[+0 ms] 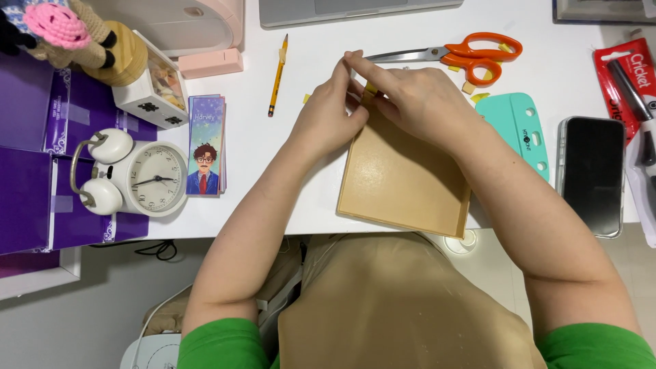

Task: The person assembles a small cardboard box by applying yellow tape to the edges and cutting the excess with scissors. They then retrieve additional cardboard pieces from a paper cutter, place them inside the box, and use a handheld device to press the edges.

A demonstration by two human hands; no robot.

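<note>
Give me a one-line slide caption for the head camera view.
Both hands, left hand and right hand, pinch a small yellow piece at the tan box edge, orange scissors nearby.

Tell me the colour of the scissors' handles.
Orange, on the scissors lying on the white desk beyond the hands; the head view shows them clearly.

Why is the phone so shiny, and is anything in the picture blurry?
In the head view the dark phone screen mirrors soft room light as a pale sheen; even overhead light leaves only faint shadows under the hands, left hand and right hand, on the tan box; the picture is sharp at the white desk, with slight bending toward the edges near the alarm clock.
</note>
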